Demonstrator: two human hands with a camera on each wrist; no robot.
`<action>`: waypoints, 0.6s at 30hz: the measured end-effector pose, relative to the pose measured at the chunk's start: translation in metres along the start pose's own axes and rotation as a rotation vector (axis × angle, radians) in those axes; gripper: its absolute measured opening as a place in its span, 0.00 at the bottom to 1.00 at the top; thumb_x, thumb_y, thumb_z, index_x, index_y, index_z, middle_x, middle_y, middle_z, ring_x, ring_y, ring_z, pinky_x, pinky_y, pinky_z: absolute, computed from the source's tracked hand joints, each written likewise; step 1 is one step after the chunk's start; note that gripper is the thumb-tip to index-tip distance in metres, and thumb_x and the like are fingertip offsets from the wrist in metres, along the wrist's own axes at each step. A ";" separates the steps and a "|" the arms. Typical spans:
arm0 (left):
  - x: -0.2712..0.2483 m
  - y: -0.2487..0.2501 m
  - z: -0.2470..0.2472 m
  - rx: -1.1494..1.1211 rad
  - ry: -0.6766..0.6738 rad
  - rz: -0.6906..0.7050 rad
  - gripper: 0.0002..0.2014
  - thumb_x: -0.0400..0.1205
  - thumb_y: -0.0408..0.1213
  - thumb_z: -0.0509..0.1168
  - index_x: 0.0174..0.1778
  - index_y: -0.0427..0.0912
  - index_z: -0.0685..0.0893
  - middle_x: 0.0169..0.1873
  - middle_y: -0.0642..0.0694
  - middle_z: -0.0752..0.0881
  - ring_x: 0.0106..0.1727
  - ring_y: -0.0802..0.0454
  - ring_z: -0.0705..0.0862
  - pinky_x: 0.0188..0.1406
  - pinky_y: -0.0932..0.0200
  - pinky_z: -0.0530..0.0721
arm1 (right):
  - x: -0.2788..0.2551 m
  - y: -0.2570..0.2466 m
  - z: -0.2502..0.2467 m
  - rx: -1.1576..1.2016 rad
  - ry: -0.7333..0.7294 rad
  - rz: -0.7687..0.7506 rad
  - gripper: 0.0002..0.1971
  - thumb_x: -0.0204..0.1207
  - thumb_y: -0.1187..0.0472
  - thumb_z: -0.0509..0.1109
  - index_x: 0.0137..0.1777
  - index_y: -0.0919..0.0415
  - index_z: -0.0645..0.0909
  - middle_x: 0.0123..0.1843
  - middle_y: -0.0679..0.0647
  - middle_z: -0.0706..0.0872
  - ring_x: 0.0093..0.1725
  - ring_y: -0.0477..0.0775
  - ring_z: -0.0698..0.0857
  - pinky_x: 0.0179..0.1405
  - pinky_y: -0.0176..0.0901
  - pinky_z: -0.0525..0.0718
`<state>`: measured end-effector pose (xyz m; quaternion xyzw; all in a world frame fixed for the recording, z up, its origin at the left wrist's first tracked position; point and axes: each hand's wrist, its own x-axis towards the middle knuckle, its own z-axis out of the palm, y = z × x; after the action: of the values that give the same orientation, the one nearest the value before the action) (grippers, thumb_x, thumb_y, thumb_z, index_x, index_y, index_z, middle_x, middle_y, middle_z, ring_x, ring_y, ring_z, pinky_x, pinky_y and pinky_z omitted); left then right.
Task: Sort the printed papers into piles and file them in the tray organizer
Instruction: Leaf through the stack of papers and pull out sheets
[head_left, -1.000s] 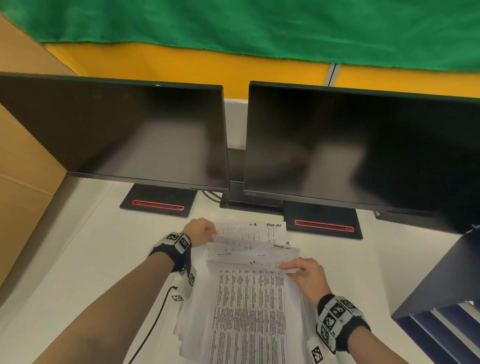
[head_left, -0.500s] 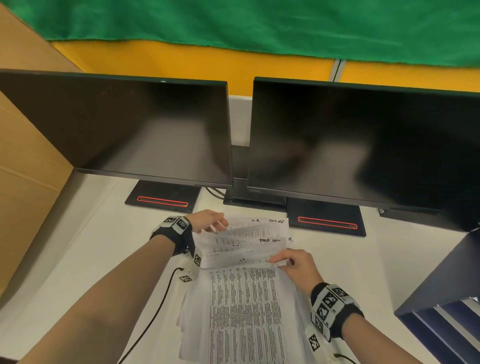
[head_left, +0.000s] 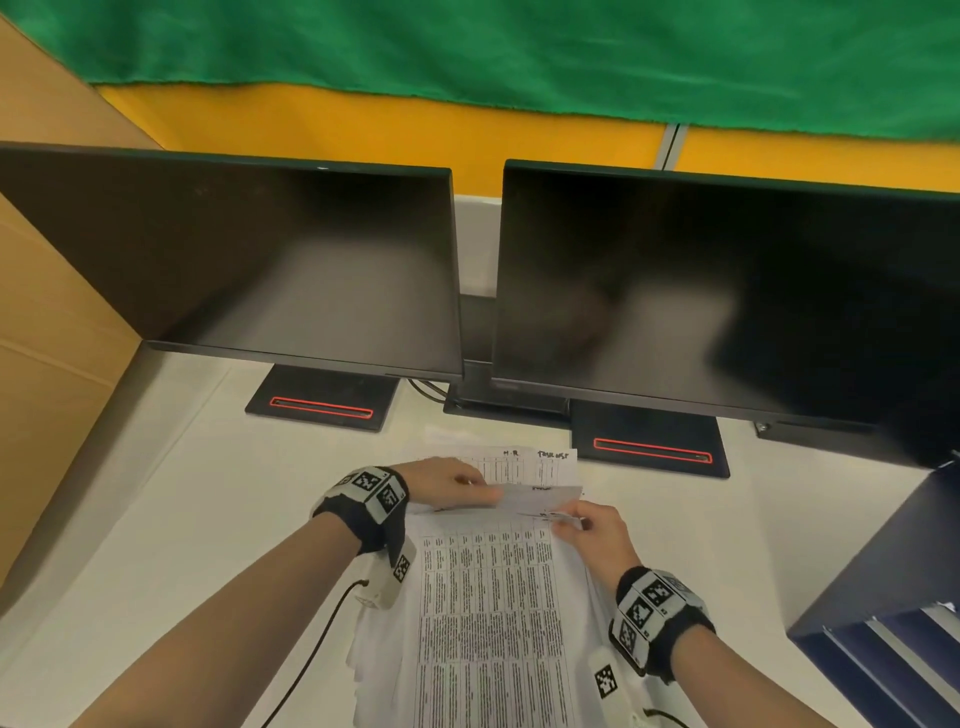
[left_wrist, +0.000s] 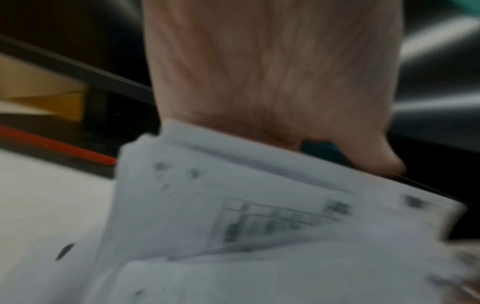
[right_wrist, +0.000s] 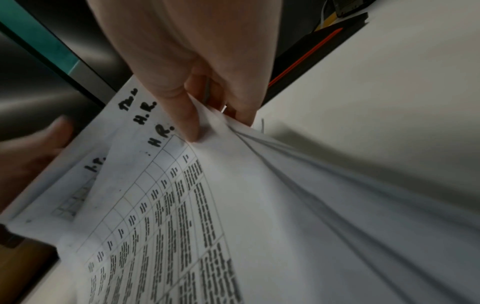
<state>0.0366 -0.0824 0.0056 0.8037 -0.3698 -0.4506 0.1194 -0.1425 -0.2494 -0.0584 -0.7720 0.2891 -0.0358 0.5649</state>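
A stack of printed papers (head_left: 488, 613) with tables lies on the white desk in front of me. My left hand (head_left: 457, 486) pinches the far left edges of lifted sheets (left_wrist: 233, 205). My right hand (head_left: 582, 525) pinches the top right corner of several sheets (right_wrist: 207, 185), thumb on top; handwritten "H.R." labels show on the fanned corners. A sheet further back (head_left: 524, 462) shows handwritten headings. The dark blue tray organizer (head_left: 893, 613) stands at the right edge of the head view.
Two black monitors (head_left: 249, 260) (head_left: 727, 291) stand side by side behind the papers, on bases (head_left: 322, 405) with red stripes. A cardboard panel (head_left: 47, 312) borders the desk on the left. A black cable (head_left: 311, 649) runs from my left wrist.
Both hands have drawn closer over the far edge of the stack. The fanned sheets have folded lower and flatter, and the right hand has shifted its grip to the top right corner.
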 end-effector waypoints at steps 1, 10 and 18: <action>0.001 -0.002 -0.004 -0.112 0.105 -0.055 0.28 0.84 0.60 0.48 0.67 0.44 0.78 0.64 0.46 0.80 0.62 0.46 0.79 0.67 0.48 0.73 | 0.000 0.001 -0.001 -0.001 0.010 0.008 0.12 0.74 0.69 0.69 0.40 0.50 0.88 0.45 0.51 0.91 0.43 0.48 0.84 0.42 0.35 0.78; 0.013 -0.057 -0.014 0.307 0.488 -0.406 0.15 0.80 0.44 0.63 0.61 0.44 0.79 0.58 0.45 0.82 0.59 0.46 0.80 0.56 0.53 0.81 | 0.001 0.006 -0.008 0.049 0.059 0.035 0.09 0.73 0.68 0.71 0.43 0.54 0.89 0.45 0.52 0.91 0.50 0.53 0.87 0.51 0.41 0.82; 0.001 -0.054 -0.012 0.500 0.555 -0.167 0.09 0.83 0.37 0.58 0.51 0.40 0.82 0.49 0.41 0.87 0.51 0.43 0.84 0.45 0.54 0.79 | 0.000 0.004 -0.008 0.099 0.041 0.111 0.06 0.75 0.67 0.70 0.41 0.55 0.84 0.45 0.50 0.89 0.48 0.52 0.86 0.58 0.48 0.82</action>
<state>0.0729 -0.0472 -0.0169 0.9269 -0.3551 -0.1199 -0.0217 -0.1471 -0.2570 -0.0590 -0.7252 0.3408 -0.0345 0.5972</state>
